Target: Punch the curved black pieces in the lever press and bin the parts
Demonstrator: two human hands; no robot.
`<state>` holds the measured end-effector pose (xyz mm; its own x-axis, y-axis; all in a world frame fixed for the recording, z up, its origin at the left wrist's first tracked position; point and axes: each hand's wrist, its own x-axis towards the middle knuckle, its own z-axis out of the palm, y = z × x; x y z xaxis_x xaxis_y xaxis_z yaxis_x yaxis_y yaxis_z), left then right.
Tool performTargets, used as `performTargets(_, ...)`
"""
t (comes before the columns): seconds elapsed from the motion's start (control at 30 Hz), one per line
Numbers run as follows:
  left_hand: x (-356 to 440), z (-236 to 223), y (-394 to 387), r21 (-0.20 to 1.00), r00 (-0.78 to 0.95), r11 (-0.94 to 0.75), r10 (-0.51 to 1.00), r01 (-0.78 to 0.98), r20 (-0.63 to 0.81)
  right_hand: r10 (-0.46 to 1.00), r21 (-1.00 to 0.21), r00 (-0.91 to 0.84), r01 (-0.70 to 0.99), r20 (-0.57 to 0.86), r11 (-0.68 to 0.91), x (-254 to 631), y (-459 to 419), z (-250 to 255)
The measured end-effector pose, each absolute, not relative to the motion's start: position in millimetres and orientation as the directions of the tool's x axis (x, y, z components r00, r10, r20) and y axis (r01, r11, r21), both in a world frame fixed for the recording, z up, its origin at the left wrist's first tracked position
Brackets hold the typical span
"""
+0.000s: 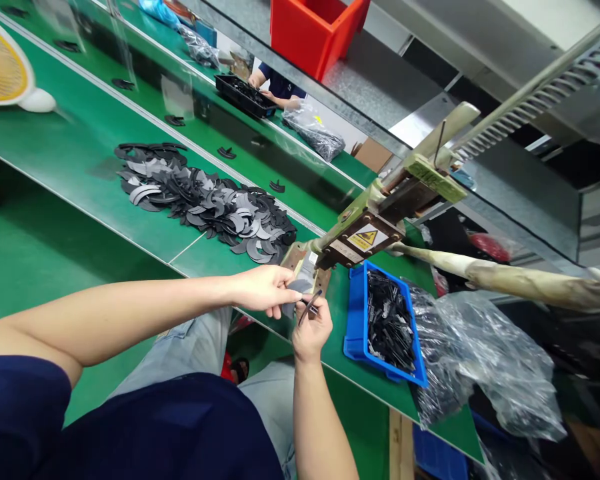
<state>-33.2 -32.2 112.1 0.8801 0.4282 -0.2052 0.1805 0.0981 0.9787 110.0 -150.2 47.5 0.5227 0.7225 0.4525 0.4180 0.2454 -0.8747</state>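
My left hand (263, 288) pinches a dark grey curved plastic piece (300, 287) at the base of a hand press (353, 233). Close against it, my right hand (313, 331) is closed on a thin black curved part (309, 308). The two parts meet or nearly meet between my fingertips; whether they are joined I cannot tell. Left of the press lies a long heap of grey and black crescent-shaped pieces (205, 200). To the right, a blue bin (356, 327) holds many slim black parts (390, 320).
Behind the green bench (145, 233), a conveyor belt (200, 143) carries several spaced black pieces. The press's long lever (520, 273) reaches right, above crumpled clear plastic bags (495, 353). A red bin (310, 33) sits on the shelf. Across the belt, a person's hands work over a black tray (245, 97).
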Motion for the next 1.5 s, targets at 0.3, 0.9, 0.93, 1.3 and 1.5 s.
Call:
performTargets(0.3, -31, 111, -25, 0.941, 0.901, 0.234, 0.302, 0.246, -0.311, 0.781, -0.751, 0.331, 0.61, 0.53, 0.251, 126, -169, 57)
performTargets(0.9, -22, 98, -43, 0.947, 0.851, -0.209, 0.514, 0.242, -0.105, 0.772, -0.543, 0.156, 0.794, 0.616, 0.273, 138, -185, 64)
performTargets(0.93, -22, 96, -42, 0.967, 0.872, -0.152, 0.477, 0.207, -0.112, 0.765, -0.547, 0.167, 0.792, 0.622, 0.272, 136, -187, 63)
performTargets(1.3, -22, 96, -33, 0.965, 0.941, 0.252, 0.305, 0.068, -0.147, 0.756, -0.543, 0.162, 0.79, 0.634, 0.286, 150, -191, 59)
performTargets(1.5, -8, 92, 48, 0.96, 0.769, -0.157, 0.634, 0.233, -0.084, 0.709, -0.586, 0.367, 0.807, 0.602, 0.08, 187, -210, 30)
